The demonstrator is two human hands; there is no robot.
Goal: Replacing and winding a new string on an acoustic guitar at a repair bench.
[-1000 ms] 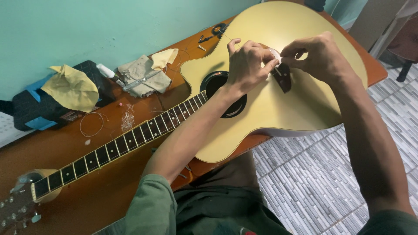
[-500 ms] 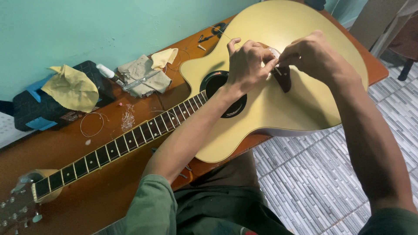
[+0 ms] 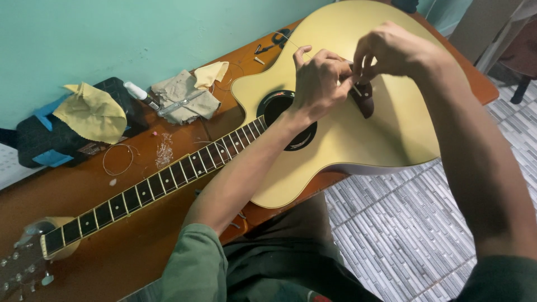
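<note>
Head view, left to right. Our guitar (image 3: 358, 140) lies flat on the brown bench (image 3: 100, 251), headstock (image 3: 25, 260) at far left, neck (image 3: 156, 182) running up and right to the pale yellow body. Behind the neck, against the teal wall: a black and blue bag (image 3: 50, 140) with a yellow cloth (image 3: 92, 109) draped on it, then a small white bottle (image 3: 137, 92) and a grey rag (image 3: 184, 95) with a metal tool (image 3: 179, 103) across it. A coiled string (image 3: 117, 159) lies on the bench near the bag. Our left hand (image 3: 319, 84) sits over the body between soundhole (image 3: 291, 117) and dark bridge (image 3: 363, 98), fingers curled, tips pinched on a thin string (image 3: 292, 43) that runs up and left from the hand. Our right hand (image 3: 391, 53) hovers just right of it, above the bridge, fingers bunched and touching the left; we cannot tell what it grips. Grey tiled floor (image 3: 403, 223) shows at lower right.
</note>
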